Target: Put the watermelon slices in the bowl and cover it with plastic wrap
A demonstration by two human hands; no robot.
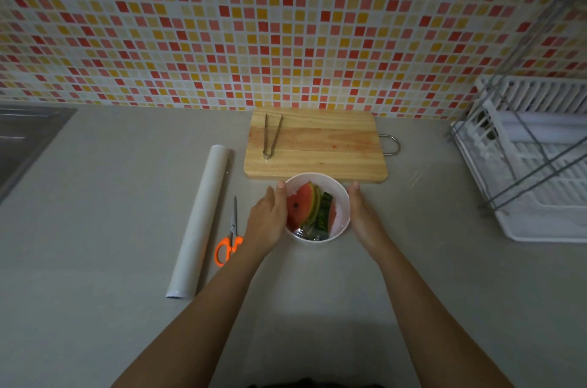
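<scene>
A white bowl (340, 190) stands on the grey counter just in front of the wooden cutting board (317, 146). Several watermelon slices (305, 206) lie inside it, red flesh and green rind showing. A sheet of clear plastic wrap (309, 233) glints over the bowl's near side. My left hand (268, 216) presses flat against the bowl's left wall and my right hand (362, 213) against its right wall, fingers straight. The roll of plastic wrap (200, 222) lies to the left.
Orange-handled scissors (230, 238) lie between the roll and my left arm. Metal tongs (271, 137) rest on the board. A white dish rack (533, 162) stands at the right, a sink (22, 140) at the far left. A tiled wall is behind.
</scene>
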